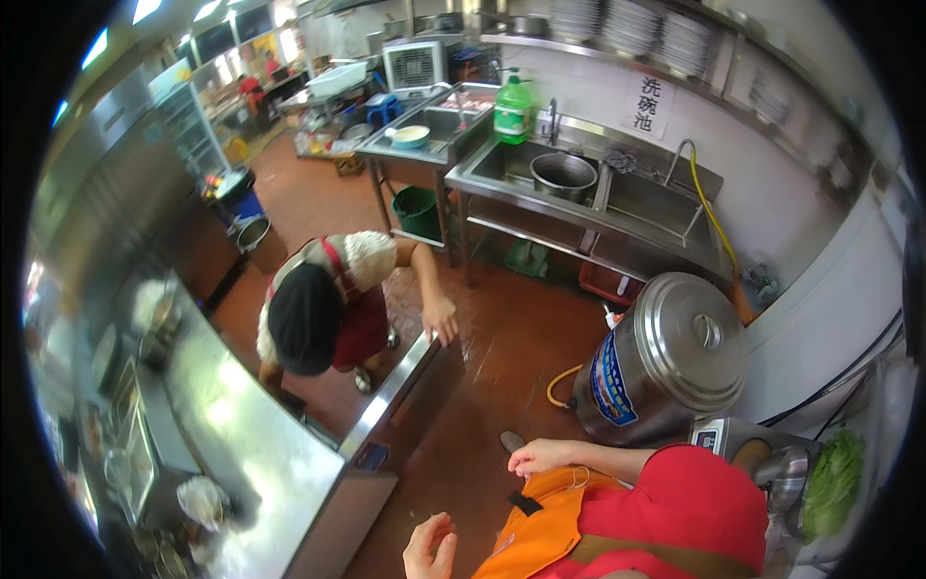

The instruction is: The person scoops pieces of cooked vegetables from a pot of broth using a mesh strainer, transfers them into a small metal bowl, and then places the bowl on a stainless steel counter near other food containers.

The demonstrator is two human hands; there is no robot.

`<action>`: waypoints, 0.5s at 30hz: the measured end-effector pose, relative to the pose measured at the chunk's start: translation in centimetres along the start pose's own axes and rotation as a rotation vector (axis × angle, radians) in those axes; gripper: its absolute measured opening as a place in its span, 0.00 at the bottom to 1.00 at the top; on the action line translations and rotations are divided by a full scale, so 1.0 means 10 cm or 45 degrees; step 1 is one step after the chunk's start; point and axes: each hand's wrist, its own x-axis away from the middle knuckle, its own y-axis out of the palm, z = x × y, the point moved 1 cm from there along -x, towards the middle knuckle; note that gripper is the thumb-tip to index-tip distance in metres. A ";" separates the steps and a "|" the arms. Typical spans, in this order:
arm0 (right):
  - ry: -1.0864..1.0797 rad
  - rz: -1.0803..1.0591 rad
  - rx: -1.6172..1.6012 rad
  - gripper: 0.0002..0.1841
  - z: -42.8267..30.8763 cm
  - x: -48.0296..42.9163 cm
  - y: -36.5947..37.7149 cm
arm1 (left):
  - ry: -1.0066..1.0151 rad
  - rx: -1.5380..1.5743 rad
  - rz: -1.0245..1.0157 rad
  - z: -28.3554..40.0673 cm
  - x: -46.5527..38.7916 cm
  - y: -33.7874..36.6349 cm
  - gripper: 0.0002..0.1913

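Note:
My left hand (430, 546) is at the bottom edge, fingers curved and apart, with nothing in it. My right hand (539, 457), loosely bent, appears empty beside my orange apron (542, 525). Ahead, a person in a black cap (305, 318) bends over behind the steel counter (246, 427), one hand on the top edge of a pulled-out steel drawer or open door (394, 391); their other hand is hidden. A large lidded steel barrel (651, 362) with a blue label stands near my right arm.
Steel sinks (651, 195) line the wall, with a metal pot (564, 174) and green detergent bottle (512, 112). A yellow hose (712, 210) hangs there. Stacked plates (629, 29) fill a shelf. Leafy greens (832, 485) and a scale (712, 438) are at right. The tiled floor (506, 362) looks wet.

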 end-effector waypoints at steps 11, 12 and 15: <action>-0.022 0.320 -0.116 0.13 0.09 -0.08 -2.02 | 0.208 -0.267 -0.414 0.56 -2.14 0.95 0.15; 0.021 0.396 -0.174 0.13 0.17 -0.07 -2.18 | 0.222 -0.283 -0.434 0.66 -2.33 1.02 0.15; 0.058 0.561 -0.434 0.10 0.59 -0.13 -2.48 | 0.283 -0.254 -0.491 0.62 -2.69 1.08 0.15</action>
